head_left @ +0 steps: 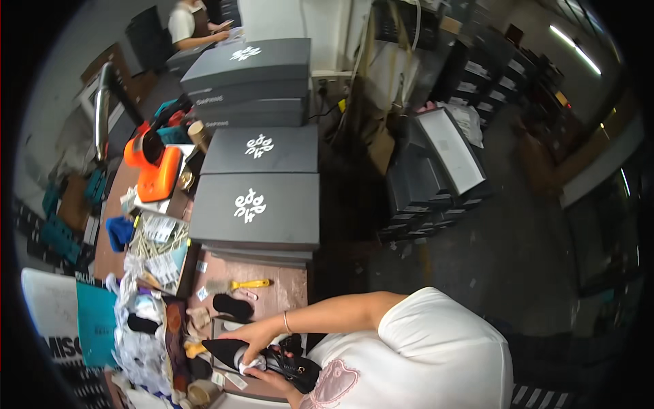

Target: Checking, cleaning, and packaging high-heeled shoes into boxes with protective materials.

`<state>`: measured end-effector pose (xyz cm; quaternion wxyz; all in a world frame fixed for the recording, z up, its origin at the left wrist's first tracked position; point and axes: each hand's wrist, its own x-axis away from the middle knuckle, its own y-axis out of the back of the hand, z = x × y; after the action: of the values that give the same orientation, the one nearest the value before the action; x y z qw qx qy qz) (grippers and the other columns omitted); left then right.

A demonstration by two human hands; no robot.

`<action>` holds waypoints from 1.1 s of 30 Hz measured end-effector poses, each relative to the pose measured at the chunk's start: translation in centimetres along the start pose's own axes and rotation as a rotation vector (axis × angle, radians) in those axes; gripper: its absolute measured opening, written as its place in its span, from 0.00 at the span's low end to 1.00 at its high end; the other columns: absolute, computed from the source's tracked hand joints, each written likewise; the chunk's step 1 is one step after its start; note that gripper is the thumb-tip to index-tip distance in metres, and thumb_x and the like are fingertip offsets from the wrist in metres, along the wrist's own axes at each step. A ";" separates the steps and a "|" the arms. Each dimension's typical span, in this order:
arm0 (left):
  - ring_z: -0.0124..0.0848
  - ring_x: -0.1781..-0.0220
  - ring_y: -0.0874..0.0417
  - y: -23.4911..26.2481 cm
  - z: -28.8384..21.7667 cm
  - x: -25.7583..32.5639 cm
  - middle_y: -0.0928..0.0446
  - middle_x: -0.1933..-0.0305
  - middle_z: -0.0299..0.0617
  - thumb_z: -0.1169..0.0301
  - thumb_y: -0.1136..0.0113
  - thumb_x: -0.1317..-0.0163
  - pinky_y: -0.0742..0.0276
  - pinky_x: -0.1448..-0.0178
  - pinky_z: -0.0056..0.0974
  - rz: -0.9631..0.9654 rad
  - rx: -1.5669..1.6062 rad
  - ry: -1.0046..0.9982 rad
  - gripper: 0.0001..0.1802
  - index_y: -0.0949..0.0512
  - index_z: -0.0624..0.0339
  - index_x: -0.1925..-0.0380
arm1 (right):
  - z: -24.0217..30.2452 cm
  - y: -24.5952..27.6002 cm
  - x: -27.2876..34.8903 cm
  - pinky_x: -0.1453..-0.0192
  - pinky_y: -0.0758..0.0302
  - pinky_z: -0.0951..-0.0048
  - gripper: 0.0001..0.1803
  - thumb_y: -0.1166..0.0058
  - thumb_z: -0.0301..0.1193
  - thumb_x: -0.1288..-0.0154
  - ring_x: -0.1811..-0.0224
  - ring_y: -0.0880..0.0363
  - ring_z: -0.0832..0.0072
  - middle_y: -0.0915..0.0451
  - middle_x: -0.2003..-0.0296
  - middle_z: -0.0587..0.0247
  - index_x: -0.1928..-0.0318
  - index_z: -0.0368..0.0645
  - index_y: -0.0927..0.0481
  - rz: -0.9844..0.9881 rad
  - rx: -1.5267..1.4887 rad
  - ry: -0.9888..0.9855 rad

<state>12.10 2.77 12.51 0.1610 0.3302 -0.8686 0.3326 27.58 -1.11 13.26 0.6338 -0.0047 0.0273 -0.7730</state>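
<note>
A black pointed shoe [286, 365] with a small gold buckle lies across my two hands at the lower edge of the view, over a brown worktable [286, 290]. My right hand [251, 339], with a thin bracelet on its wrist, rests on top of the shoe near the toe and pinches a small white wad [249, 365] against it. My left hand [274, 383] grips the shoe from below, near the heel end. My white shirt fills the lower right.
Dark grey shoe boxes [257, 208] are stacked on the far side of the table. A yellow-handled tool [248, 283], a black insole [231, 305], an orange device [158, 170] and paper clutter lie to the left. More boxes [436, 170] stand on the floor. Another person [194, 24] works far back.
</note>
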 end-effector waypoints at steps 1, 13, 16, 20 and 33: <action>0.34 0.79 0.24 -0.6 0.1 0.1 0.26 0.71 0.45 0.27 0.68 0.39 0.22 0.76 0.35 0.015 -0.009 0.031 0.45 0.33 0.61 0.52 | 0.6 0.2 1.1 0.34 0.37 0.68 0.55 0.31 0.37 0.52 0.37 0.33 0.58 0.32 0.40 0.44 0.29 0.37 0.51 -0.046 0.035 -0.028; 0.38 0.71 0.21 -3.1 0.7 0.7 0.24 0.61 0.48 0.38 0.63 0.33 0.22 0.68 0.39 -0.017 -0.065 0.072 0.36 0.33 0.63 0.47 | -6.8 -2.4 0.8 0.36 0.34 0.60 0.48 0.45 0.29 0.41 0.40 0.32 0.47 0.36 0.42 0.34 0.27 0.34 0.61 -0.489 0.622 0.310; 0.40 0.71 0.21 -0.9 1.0 -0.6 0.24 0.61 0.49 0.40 0.63 0.33 0.22 0.67 0.41 0.067 0.022 0.087 0.35 0.33 0.64 0.48 | -0.1 -1.0 3.2 0.31 0.39 0.62 0.52 0.42 0.31 0.43 0.35 0.37 0.48 0.41 0.37 0.35 0.27 0.35 0.63 -0.229 0.550 0.231; 0.42 0.71 0.21 3.0 2.2 -2.7 0.24 0.61 0.50 0.42 0.64 0.33 0.21 0.65 0.43 0.191 0.137 0.150 0.34 0.33 0.64 0.49 | 2.5 0.2 4.4 0.36 0.33 0.60 0.51 0.39 0.31 0.45 0.39 0.33 0.48 0.37 0.39 0.39 0.28 0.33 0.58 -0.060 0.548 0.135; 0.40 0.33 0.34 3.6 -3.3 -2.9 0.41 0.31 0.50 0.70 0.50 0.33 0.33 0.34 0.44 0.181 -0.211 -0.318 0.35 0.49 0.53 0.27 | 1.2 -1.6 3.4 0.44 0.27 0.60 0.32 0.43 0.30 0.40 0.50 0.24 0.49 0.24 0.51 0.40 0.36 0.35 0.36 -0.268 0.414 0.166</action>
<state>12.01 8.40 11.78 0.0249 0.2806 -0.9392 0.1963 25.35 -4.20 14.44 0.5086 0.1848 -0.0803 -0.8371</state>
